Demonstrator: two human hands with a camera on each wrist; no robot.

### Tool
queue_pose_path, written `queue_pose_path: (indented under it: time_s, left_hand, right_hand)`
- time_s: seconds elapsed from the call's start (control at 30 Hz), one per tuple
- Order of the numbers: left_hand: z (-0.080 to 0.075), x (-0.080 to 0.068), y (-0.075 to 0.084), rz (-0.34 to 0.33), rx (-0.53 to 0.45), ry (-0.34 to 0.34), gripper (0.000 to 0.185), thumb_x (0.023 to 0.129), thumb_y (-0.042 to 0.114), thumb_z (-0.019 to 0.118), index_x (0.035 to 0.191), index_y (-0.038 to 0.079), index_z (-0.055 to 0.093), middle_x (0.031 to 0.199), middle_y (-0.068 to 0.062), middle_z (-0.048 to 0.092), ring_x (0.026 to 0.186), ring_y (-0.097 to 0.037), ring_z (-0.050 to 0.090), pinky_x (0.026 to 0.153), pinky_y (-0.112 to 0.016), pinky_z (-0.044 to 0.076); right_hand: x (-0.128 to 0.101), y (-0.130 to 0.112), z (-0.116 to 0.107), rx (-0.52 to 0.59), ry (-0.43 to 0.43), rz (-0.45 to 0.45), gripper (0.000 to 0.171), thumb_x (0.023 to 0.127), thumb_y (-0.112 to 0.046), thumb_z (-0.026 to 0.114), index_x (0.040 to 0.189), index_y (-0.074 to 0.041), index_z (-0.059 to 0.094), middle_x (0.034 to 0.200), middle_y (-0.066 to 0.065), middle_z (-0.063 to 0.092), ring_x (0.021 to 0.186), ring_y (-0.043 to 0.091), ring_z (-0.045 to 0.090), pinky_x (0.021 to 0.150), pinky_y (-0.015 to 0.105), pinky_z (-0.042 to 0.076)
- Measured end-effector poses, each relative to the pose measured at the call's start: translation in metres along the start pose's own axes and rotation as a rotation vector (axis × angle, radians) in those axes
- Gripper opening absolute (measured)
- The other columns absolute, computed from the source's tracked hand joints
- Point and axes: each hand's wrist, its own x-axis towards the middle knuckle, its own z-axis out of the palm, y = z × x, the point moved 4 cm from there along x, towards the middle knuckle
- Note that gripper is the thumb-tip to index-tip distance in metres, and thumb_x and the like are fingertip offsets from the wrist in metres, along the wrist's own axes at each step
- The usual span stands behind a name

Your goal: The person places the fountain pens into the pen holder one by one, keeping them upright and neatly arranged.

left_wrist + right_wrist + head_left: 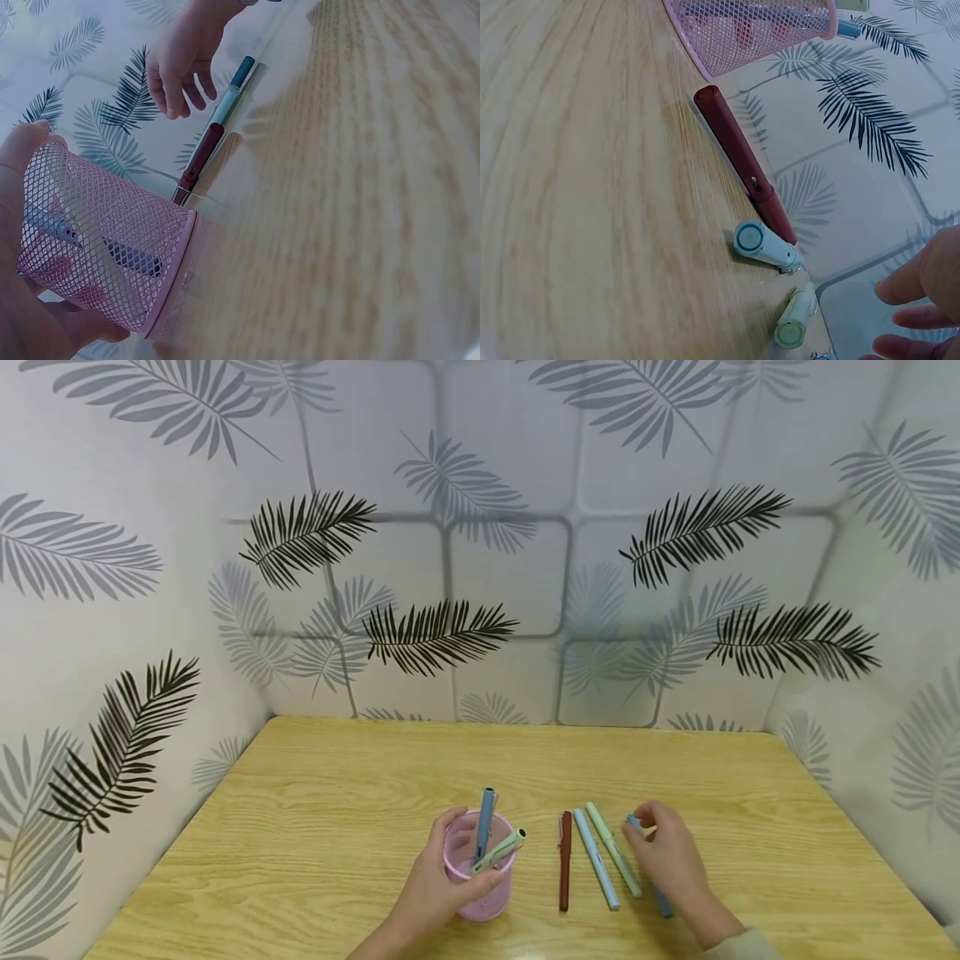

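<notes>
Leaf-print walls close in a wooden surface (315, 793). The left hand (431, 889) wraps its fingers round a pink mesh cup (480, 893), steadying it upright with two pens inside. The right hand (671, 860) rests on the blue pen (663, 903), fingers curled at its top end, beside the green pen (613, 849), light-blue pen (596, 860) and red pen (565, 860) lying loose.

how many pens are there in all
6: two stand in the pink mesh cup, a blue pen and a pale green pen; four lie on the table: dark red pen, light blue pen, green pen, darker blue pen under the right hand.
</notes>
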Motion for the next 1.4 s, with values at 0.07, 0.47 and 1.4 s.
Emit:
queue_pose_path:
  time_s: [0.07, 0.47, 1.4]
  left_hand:
    - [0.000, 0.001, -0.004, 0.003, 0.002, 0.003, 0.080, 0.078, 0.023, 0.076, 0.140, 0.009, 0.026, 0.132, -0.024, 0.041, 0.118, -0.046, 0.043, 0.090, -0.053, 0.044]
    - [0.001, 0.007, -0.036, 0.018, 0.012, 0.009, 0.082, 0.078, 0.026, 0.076, 0.142, 0.020, 0.024, 0.135, -0.015, 0.041, 0.119, -0.040, 0.045, 0.089, -0.047, 0.047]
    - [-0.001, 0.000, -0.001, 0.017, 0.031, 0.006, 0.079, 0.078, 0.021, 0.076, 0.139, 0.008, 0.028, 0.132, -0.024, 0.042, 0.116, -0.045, 0.046, 0.089, -0.052, 0.046]
  right_hand:
    - [0.000, 0.003, 0.000, -0.025, -0.017, 0.010, 0.027, 0.089, -0.016, 0.062, 0.105, 0.004, 0.054, 0.099, 0.020, 0.055, 0.080, 0.027, 0.057, 0.063, 0.036, 0.051]
    - [0.001, 0.013, 0.007, -0.154, -0.160, 0.058, 0.040, 0.089, -0.022, 0.062, 0.110, 0.010, 0.050, 0.095, 0.023, 0.053, 0.081, 0.029, 0.055, 0.059, 0.036, 0.049]
    - [0.010, 0.015, 0.012, -0.237, -0.253, 0.097, 0.030, 0.085, -0.010, 0.057, 0.102, 0.014, 0.052, 0.084, 0.017, 0.049, 0.067, 0.024, 0.047, 0.051, 0.031, 0.042]
